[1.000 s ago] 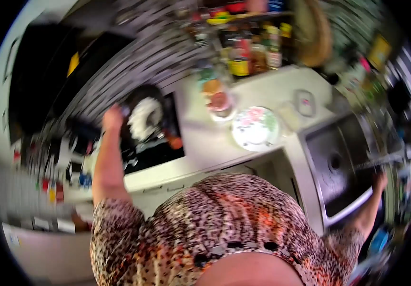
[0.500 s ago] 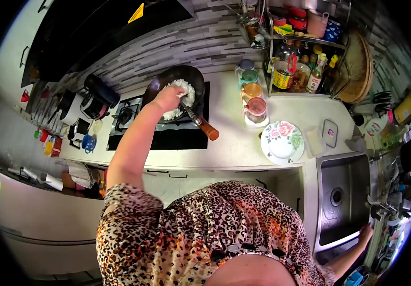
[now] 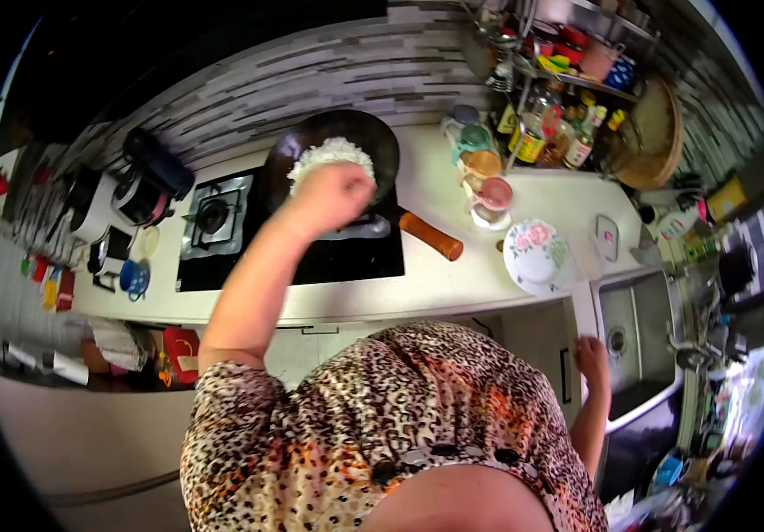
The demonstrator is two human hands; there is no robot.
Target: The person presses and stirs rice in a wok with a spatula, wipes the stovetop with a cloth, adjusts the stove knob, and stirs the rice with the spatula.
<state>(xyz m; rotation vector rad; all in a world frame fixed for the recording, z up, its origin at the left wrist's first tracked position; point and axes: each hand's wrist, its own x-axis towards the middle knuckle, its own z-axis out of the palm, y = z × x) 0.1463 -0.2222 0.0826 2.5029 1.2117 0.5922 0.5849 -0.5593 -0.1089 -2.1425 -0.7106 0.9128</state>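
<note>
A dark wok [image 3: 386, 146] stands on the gas hob, with a heap of white, rice-like food [image 3: 333, 152] in it. Over the front of this heap is my left hand [image 3: 333, 197], its fingers curled closed; what they hold, if anything, is hidden. The wok's brown wooden handle [image 3: 431, 235] points to the right and toward me, apart from the hand. My right hand [image 3: 591, 359] is by the front left edge of the sink [image 3: 635, 332], slightly blurred, its fingers curled, with no object visible in it.
A floral plate [image 3: 534, 257] lies on the counter beside lidded jars [image 3: 493, 193]. Behind stands a rack of bottles [image 3: 559, 133]. A blue pot-like cup [image 3: 134, 279] and small appliances [image 3: 138, 195] are left of the hob [image 3: 214, 217].
My right hand has moved left from the sink's far side to its near left edge. My left hand has shifted slightly toward me over the white food, and the view has turned.
</note>
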